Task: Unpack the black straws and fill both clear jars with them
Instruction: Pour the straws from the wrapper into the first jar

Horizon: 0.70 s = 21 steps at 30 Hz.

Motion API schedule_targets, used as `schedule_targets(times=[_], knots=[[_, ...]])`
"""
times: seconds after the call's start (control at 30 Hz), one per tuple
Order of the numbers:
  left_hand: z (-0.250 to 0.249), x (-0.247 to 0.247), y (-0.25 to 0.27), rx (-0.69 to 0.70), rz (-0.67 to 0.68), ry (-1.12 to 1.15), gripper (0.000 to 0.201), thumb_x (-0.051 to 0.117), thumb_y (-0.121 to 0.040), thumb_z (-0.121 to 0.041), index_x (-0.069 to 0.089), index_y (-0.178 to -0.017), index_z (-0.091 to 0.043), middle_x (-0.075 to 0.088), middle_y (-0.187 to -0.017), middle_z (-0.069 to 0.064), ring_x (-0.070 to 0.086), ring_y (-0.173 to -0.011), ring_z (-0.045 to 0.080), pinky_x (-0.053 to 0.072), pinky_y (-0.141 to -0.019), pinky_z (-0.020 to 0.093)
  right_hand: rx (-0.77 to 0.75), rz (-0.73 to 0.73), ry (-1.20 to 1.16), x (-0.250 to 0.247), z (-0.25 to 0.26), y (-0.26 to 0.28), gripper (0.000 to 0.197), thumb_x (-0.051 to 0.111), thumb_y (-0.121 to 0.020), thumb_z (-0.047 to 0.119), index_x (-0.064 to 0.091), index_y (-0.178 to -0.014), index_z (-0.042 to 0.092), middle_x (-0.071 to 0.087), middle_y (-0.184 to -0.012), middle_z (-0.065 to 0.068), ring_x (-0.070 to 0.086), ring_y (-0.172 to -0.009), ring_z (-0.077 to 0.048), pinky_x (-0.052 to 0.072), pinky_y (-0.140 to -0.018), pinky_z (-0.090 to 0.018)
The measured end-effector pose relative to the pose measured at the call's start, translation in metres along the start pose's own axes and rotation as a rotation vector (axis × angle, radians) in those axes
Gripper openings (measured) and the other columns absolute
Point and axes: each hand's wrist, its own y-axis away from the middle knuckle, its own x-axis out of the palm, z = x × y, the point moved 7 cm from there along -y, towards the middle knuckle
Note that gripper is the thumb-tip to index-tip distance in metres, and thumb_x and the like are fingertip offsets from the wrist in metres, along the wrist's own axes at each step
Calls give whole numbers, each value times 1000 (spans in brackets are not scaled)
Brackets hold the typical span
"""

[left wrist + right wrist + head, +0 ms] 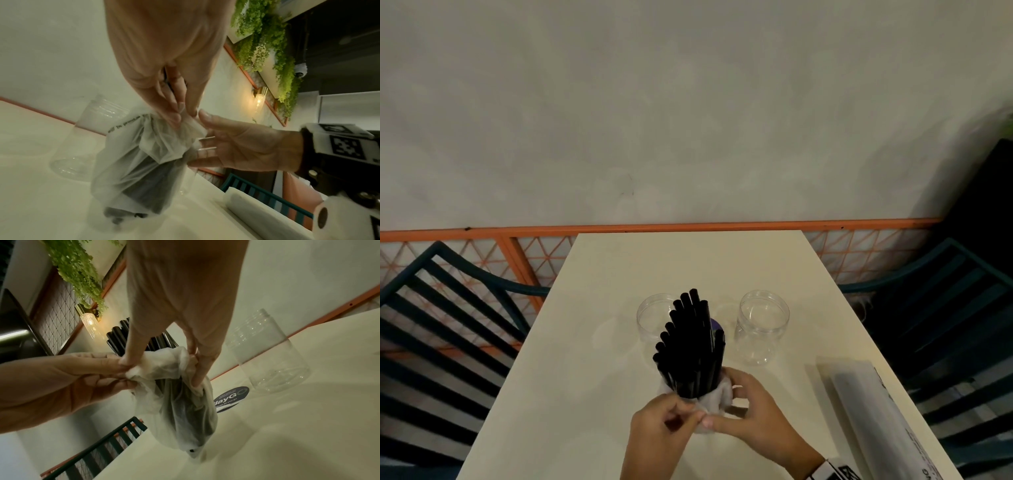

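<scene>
A bundle of black straws (690, 346) stands upright on the cream table (592, 359), its lower end still in a thin white plastic bag (714, 399) pushed down around it. My left hand (671, 419) pinches the bunched bag edge (191, 123) at the near side. My right hand (748, 407) grips the bag (174, 395) on the right, thumb meeting the left fingers. Two clear jars stand behind: one (654, 317) partly hidden by the straws, the other (762, 329) to the right, both without straws. The straw tops (119, 337) show above the bag in the right wrist view.
A long white wrapped pack (873, 411) lies along the table's right edge. A round dark sticker (231, 396) sits on the table by the bag. Dark slatted chairs (448, 329) flank the table on both sides; an orange-framed wall rail (688, 228) runs behind.
</scene>
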Motion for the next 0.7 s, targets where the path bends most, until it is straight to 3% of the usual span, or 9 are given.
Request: schedule_targets(times=[0.1, 0.2, 0.3, 0.37, 0.47, 0.53, 0.6, 0.63, 0.7], knots=[[-3, 1, 1, 46, 60, -22, 38, 75, -71, -7, 70, -65, -44, 71, -76, -19, 66, -68, 0, 47, -62, 8, -38, 0, 81, -5, -6, -6, 67, 83, -62, 23, 48, -117, 40, 53, -113, 1, 59, -101, -13, 55, -80, -23], [-11, 5, 5, 65, 240, -75, 40, 66, -72, -25, 62, -69, -64, 66, -90, -28, 65, -76, -1, 47, -66, 8, -36, 5, 181, -8, -13, -10, 53, 76, -67, 23, 55, -114, 38, 55, -101, -1, 60, -94, -14, 57, -79, -26], [-37, 6, 7, 178, 353, -196, 19, 53, -71, -45, 60, -79, -60, 65, -81, -35, 64, -76, 1, 51, -69, 15, -1, -42, 219, -12, -23, -13, 44, 72, -74, 23, 59, -116, 26, 55, -100, -2, 60, -93, -13, 55, -72, -18], [-74, -8, 1, 345, 197, -276, 21, 50, -77, -42, 63, -93, -41, 64, -76, -29, 59, -75, -4, 45, -69, 10, 3, -57, 222, -13, -25, -13, 41, 70, -77, 22, 59, -117, 21, 54, -100, -2, 59, -93, -13, 53, -69, -15], [-135, -20, -3, 669, -144, -419, 33, 52, -84, -35, 59, -116, -28, 63, -112, -9, 54, -105, 4, 41, -91, 20, -21, -26, 226, -8, -26, -14, 43, 69, -77, 23, 59, -118, 17, 51, -102, -4, 57, -94, -13, 55, -76, -22], [-145, -9, -18, 639, -149, -577, 50, 44, -87, -47, 42, -133, -29, 48, -138, -1, 38, -130, 15, 32, -107, 32, -61, -4, 256, -4, -25, -15, 43, 69, -77, 25, 58, -118, 18, 49, -102, -3, 54, -93, -9, 55, -80, -25], [-128, 8, -37, 512, -88, -721, 63, 29, -86, -63, 30, -140, -30, 30, -151, 2, 22, -141, 24, 18, -112, 43, -95, 18, 322, 1, -23, -17, 38, 66, -78, 28, 57, -114, 27, 48, -102, 2, 52, -93, -7, 53, -83, -25], [-114, 16, -44, 435, -37, -798, 66, 24, -85, -66, 35, -139, -29, 29, -152, 5, 23, -141, 27, 18, -111, 46, -110, 38, 362, 3, -22, -17, 33, 65, -79, 29, 55, -110, 35, 46, -101, 5, 52, -92, -7, 51, -83, -21], [-91, 29, -53, 320, 59, -907, 61, 23, -88, -62, 55, -124, -25, 43, -144, 9, 40, -133, 30, 32, -106, 47, -147, 75, 451, 9, -22, -17, 28, 62, -82, 29, 45, -98, 45, 41, -95, 11, 48, -89, -3, 43, -80, -11]])
